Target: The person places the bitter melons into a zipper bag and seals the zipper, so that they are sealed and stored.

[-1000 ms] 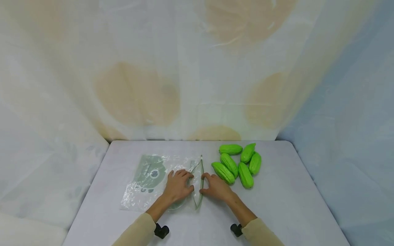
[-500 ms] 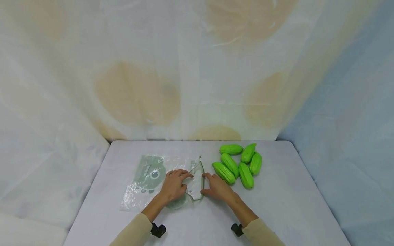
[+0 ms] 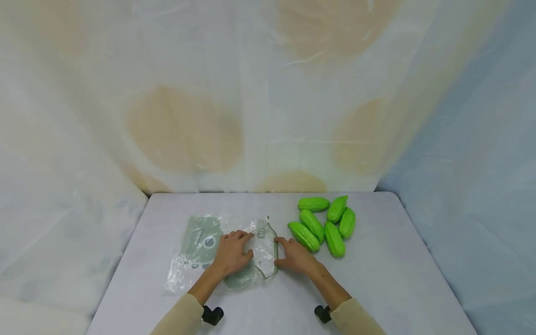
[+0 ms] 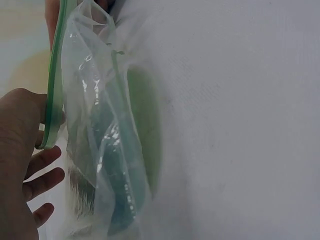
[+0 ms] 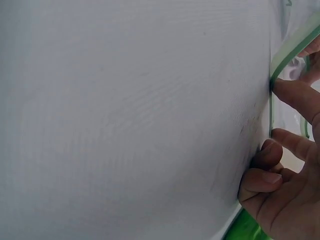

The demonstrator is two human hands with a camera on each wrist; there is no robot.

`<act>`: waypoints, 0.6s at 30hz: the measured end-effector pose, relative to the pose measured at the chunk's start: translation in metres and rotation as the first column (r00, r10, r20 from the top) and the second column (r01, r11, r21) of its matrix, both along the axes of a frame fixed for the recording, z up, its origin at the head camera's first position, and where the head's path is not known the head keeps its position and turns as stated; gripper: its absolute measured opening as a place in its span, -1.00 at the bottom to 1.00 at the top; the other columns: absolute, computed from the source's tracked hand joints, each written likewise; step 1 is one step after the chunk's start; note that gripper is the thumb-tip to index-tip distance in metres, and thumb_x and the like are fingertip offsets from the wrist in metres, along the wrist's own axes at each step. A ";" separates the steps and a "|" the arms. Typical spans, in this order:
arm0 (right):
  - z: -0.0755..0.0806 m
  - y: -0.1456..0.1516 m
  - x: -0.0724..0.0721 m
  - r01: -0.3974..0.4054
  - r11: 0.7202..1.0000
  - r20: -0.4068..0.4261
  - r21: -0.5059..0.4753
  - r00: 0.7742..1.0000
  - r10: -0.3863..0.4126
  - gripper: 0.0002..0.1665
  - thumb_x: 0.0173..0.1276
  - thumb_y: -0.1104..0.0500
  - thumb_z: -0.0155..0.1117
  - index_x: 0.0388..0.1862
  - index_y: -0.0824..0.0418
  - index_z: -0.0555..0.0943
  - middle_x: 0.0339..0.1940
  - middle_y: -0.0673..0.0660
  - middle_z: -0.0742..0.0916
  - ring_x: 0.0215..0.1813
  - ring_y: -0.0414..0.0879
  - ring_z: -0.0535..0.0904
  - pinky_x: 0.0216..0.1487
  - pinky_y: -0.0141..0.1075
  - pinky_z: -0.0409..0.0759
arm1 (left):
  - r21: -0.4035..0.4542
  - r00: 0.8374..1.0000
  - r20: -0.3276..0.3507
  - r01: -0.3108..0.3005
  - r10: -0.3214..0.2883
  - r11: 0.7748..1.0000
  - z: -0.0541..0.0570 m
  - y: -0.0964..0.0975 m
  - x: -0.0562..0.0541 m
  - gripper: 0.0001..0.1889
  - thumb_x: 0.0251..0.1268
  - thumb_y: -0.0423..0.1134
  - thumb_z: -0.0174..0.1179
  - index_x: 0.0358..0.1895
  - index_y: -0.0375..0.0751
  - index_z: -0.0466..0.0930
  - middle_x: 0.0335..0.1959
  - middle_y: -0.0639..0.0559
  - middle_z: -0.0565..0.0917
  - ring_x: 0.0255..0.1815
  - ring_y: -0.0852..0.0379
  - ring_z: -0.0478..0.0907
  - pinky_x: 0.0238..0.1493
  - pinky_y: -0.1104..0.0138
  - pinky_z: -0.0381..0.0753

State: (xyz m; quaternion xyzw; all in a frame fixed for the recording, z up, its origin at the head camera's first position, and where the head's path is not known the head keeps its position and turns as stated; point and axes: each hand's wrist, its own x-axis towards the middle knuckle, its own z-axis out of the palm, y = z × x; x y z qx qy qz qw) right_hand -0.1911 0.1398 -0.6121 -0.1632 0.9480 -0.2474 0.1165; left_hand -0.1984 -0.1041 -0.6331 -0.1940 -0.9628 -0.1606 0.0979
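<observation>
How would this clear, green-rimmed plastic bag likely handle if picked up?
The clear, green-rimmed plastic bag is probably floppy: it is wrinkled and its green rim bends. It looks thin and see-through, so likely light; shiny highlights suggest it may be slippery.

1. Clear plastic bag (image 3: 203,253): shiny and crinkled, with pale green printing, including a round eye shape, on its left part.
2. Its mouth faces right, edged by thin green strips (image 4: 53,85), the two lips spread apart.
3. It lies mostly flat, left of the table's (image 3: 398,284) middle.
</observation>
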 end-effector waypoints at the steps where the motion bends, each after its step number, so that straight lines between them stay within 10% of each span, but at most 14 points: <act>1: 0.000 0.000 0.000 0.003 1.000 0.003 0.001 1.000 -0.003 -0.16 0.21 -0.04 0.51 0.44 0.11 0.43 0.00 0.25 0.66 -0.12 -0.05 0.58 -0.13 -0.08 0.62 | -0.007 1.000 -0.008 -0.012 0.012 1.000 0.002 0.000 0.000 -0.51 0.22 -0.05 0.26 0.24 0.02 0.62 0.05 0.02 0.66 0.10 -0.06 0.56 0.11 -0.10 0.42; 18: -0.001 0.002 0.000 -0.023 1.000 -0.018 -0.004 1.000 0.023 -0.17 0.19 0.02 0.52 0.42 0.13 0.45 -0.12 0.19 0.64 -0.24 -0.11 0.47 -0.25 -0.17 0.54 | -0.018 0.998 0.053 -0.030 0.031 0.999 0.031 -0.031 0.002 -0.69 0.15 -0.25 0.28 -0.03 0.17 0.71 -0.42 0.22 0.59 -0.58 0.26 0.39 -0.64 0.34 0.33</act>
